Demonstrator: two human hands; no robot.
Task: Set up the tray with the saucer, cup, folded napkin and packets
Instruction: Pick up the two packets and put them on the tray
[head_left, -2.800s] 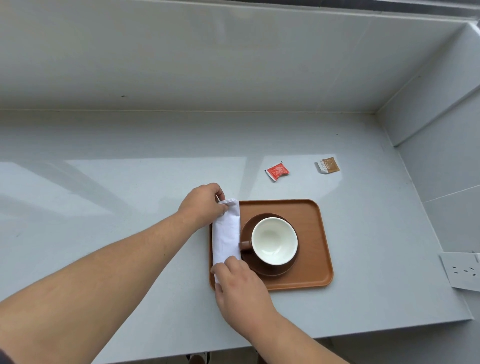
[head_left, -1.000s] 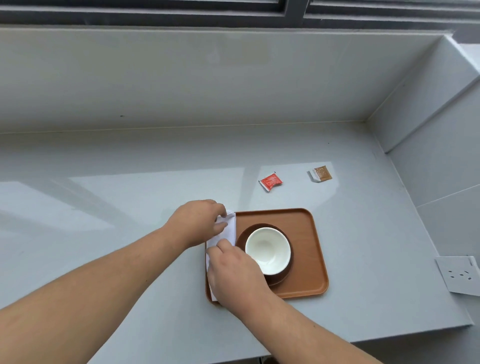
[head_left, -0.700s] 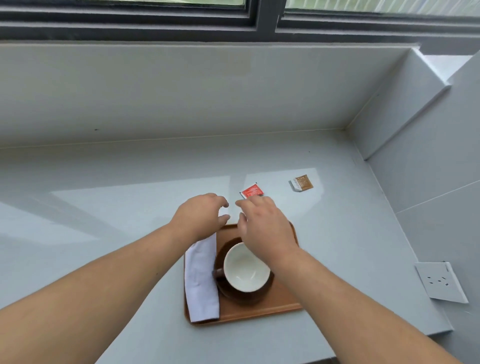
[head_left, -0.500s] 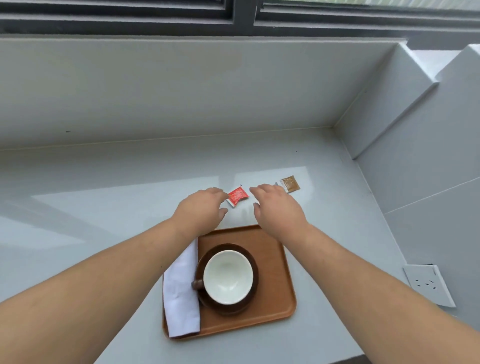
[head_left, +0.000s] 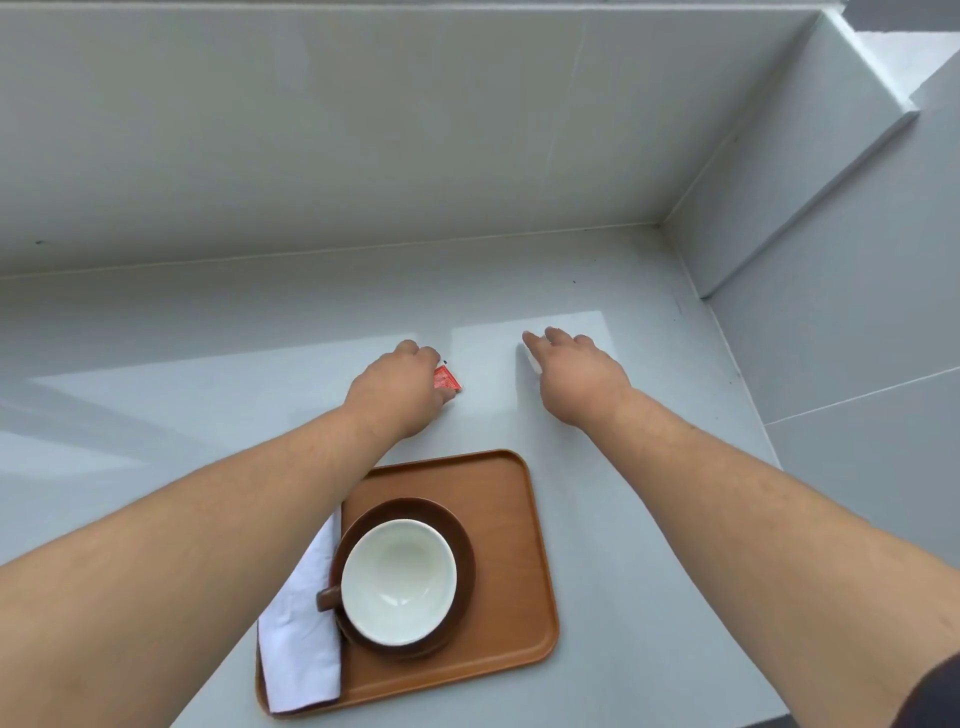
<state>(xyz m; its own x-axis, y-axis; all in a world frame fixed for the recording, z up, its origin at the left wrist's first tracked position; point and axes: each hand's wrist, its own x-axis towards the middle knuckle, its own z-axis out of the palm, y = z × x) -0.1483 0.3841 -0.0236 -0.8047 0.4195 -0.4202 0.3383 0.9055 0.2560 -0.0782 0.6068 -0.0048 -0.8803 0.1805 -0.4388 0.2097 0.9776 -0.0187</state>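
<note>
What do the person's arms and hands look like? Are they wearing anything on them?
Both forearms are bare, with fine hairs. The left hand and right hand have no gloves, and no watch or ring shows. The only clothing in sight is a bit of dark sleeve at the bottom right corner, on the right arm.

Off the folded napkin (head_left: 298, 639), the left hand (head_left: 400, 395) now pinches the red packet (head_left: 447, 378); the right hand (head_left: 576, 379) covers the brown packet (head_left: 533, 364).

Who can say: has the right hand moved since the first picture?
Yes: the right hand went from the napkin to beyond the far edge of the tray.
</note>
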